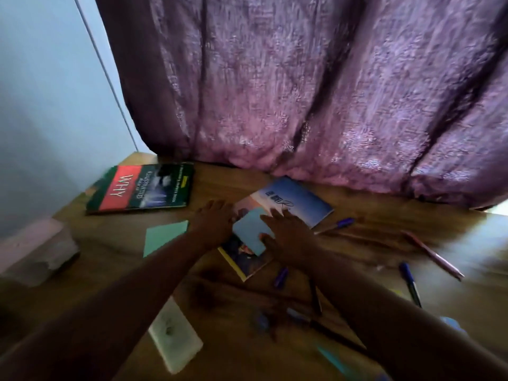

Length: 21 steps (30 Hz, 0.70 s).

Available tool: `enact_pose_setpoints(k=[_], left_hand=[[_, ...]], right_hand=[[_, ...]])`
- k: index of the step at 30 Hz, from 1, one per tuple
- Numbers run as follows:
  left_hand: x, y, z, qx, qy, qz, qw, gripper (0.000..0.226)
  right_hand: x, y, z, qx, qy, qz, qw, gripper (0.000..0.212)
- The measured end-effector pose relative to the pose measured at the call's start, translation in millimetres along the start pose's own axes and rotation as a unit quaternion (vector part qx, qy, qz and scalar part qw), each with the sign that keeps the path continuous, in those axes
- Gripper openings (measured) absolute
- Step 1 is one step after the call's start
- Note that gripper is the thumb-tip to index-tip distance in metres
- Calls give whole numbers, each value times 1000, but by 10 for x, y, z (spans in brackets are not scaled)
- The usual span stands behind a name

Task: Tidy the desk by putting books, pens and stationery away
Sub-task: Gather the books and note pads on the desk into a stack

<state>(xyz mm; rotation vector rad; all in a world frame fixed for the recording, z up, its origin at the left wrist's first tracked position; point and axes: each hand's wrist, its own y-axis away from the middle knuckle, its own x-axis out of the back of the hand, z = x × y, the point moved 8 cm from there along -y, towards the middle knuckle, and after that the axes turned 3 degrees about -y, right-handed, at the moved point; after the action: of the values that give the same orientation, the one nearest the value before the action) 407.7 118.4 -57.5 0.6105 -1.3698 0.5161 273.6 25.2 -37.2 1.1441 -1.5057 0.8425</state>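
Note:
A thin blue book (302,200) lies at the middle of the wooden desk (110,254), with a light blue pad (250,232) on top of it. My left hand (213,224) rests at the book's left edge. My right hand (288,237) lies on the book, with fingers spread and the thumb against the pad; the blur hides any grip. A dark green book with a red "WHY" band (140,189) lies at the back left. Several blue pens (411,283) and a pink pen (434,255) are scattered on the right.
A green paper sheet (165,237) lies left of my arms, and a white eraser-like block (174,339) sits near the front. A pale box (35,251) stands at the left edge. A purple curtain (302,92) hangs along the desk's back.

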Motion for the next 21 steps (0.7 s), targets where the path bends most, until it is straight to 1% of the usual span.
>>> enact_pose_setpoints(k=[1, 3, 4, 6, 8, 10, 11, 12, 13, 14, 15, 17, 19, 21], left_hand=[[-46, -88, -182, 19, 16, -15, 1000, 59], [-64, -173, -305, 36, 34, -32, 998, 48], [-54, -202, -287, 37, 30, -34, 998, 44], [-29, -246, -159, 18, 14, -50, 999, 43], [29, -303, -14, -11, 5, -38, 999, 42], [90, -387, 41, -30, 24, -54, 998, 36], [106, -419, 34, -29, 49, -58, 997, 27], [113, -445, 5, -18, 72, -64, 995, 12], [148, -445, -1, -12, 105, -69, 992, 11], [142, -454, -9, -9, 117, -79, 990, 24], [143, -433, -14, -14, 123, -95, 988, 31], [90, -463, -50, -10, 145, -116, 983, 29], [88, -505, -138, 14, 188, -98, 977, 23], [166, -495, -186, 23, 215, -57, 975, 20]], right_hand=[[-113, -110, -64, -1, -1, -6, 1000, 79], [-338, -228, -157, 1, 9, -20, 1000, 86], [-445, -265, -173, 0, 20, -25, 999, 90], [-565, -289, -185, -4, 36, -18, 999, 93], [-599, -272, -185, -4, 34, -4, 999, 89], [-615, -275, -169, -7, 22, -3, 1000, 84], [-625, -276, -165, -8, 21, -5, 1000, 80], [-635, -280, -160, -7, 23, -5, 1000, 77], [-649, -277, -156, -8, 25, -8, 1000, 75], [-659, -280, -149, -8, 25, -10, 1000, 74], [-661, -278, -149, -10, 23, -12, 1000, 73], [-657, -279, -154, -10, 19, -15, 1000, 74], [-643, -279, -164, -9, 20, -13, 1000, 73], [-632, -229, -184, -11, 21, -9, 1000, 71]])
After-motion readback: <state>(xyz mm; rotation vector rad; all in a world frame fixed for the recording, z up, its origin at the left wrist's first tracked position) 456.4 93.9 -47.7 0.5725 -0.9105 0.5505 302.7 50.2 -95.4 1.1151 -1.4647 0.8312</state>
